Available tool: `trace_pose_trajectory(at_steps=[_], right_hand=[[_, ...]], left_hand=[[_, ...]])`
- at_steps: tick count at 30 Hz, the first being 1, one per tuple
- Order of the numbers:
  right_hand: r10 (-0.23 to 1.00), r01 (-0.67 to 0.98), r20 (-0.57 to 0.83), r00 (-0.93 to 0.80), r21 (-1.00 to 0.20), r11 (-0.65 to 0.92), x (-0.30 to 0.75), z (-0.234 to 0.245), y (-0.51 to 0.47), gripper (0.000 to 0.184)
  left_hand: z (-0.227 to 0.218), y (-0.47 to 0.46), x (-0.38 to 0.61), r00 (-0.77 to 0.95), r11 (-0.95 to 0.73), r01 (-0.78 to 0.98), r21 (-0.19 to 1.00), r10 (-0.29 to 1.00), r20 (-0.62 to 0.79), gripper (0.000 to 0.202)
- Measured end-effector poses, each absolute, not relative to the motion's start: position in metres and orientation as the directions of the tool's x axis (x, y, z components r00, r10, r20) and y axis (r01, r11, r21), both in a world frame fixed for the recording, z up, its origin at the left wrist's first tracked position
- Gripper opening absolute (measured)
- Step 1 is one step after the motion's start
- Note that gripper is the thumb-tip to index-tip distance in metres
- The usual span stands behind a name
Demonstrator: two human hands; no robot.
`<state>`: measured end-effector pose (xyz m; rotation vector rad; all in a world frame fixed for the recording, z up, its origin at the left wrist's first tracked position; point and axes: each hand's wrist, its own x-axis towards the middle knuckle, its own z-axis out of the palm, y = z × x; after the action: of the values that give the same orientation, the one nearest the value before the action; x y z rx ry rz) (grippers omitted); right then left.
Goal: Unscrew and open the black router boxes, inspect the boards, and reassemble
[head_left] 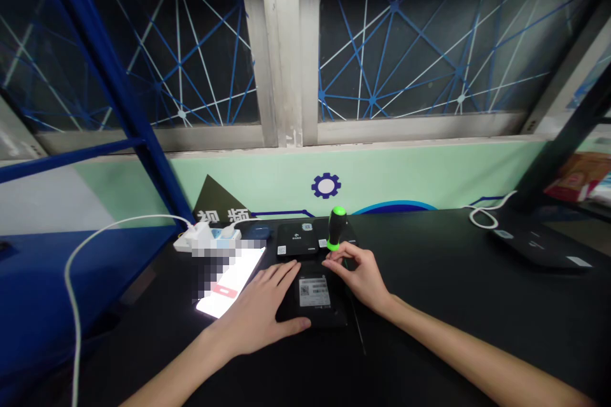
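Note:
My left hand (260, 311) lies spread on the left side of a flat black device (322, 315), which has a white printed label on top. My right hand (358, 273) is above the device's far edge, with its fingertips pinched around the base of a screwdriver (337, 229). The screwdriver has a black and green handle and stands nearly upright. Its shaft and tip are hidden behind my fingers. Just beyond sits a second black device (298, 238) with small white stickers.
A lit phone (229, 283), partly blurred, lies left of my left hand. Behind it stands a white power strip (207, 238) with a white cable. A black pad (539, 245) sits at the right. A blue shelf frame (153, 140) rises at the left of the black table.

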<state>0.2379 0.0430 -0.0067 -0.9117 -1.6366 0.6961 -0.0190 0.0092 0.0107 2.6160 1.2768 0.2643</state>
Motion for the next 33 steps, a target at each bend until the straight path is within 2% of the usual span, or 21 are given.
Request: trace_pose_trajectory(at_steps=[8,15,19,27,33], right_hand=[[0.846,0.202,0.51,-0.154,-0.822,0.533,0.2374,-0.01,0.0445,0.013],[0.829,0.209,0.507,-0.237,-0.806,0.553,0.2373,-0.0077,0.0399,0.017],[0.824,0.234,0.523,-0.216,-0.792,0.564,0.2358,-0.0072,0.0408,0.018],[0.855,0.156,0.496,-0.148,-0.842,0.516,0.2359,-0.0135,0.0471,0.023],[0.855,0.164,0.497,-0.147,-0.84,0.517,0.2364,-0.0111,0.0442,0.022]], left_hand=[[0.0108,0.0096,-0.0183,0.612,-0.607,0.744,0.28,0.787,0.077,0.085],[0.0122,0.009,-0.019,0.606,-0.598,0.751,0.281,0.793,0.068,0.086],[0.0113,0.0095,-0.0197,0.613,-0.608,0.743,0.281,0.786,0.08,0.085],[0.0146,0.0085,-0.018,0.61,-0.6,0.747,0.285,0.79,0.063,0.085],[0.0146,0.0081,-0.0178,0.599,-0.587,0.76,0.279,0.799,0.049,0.086]])
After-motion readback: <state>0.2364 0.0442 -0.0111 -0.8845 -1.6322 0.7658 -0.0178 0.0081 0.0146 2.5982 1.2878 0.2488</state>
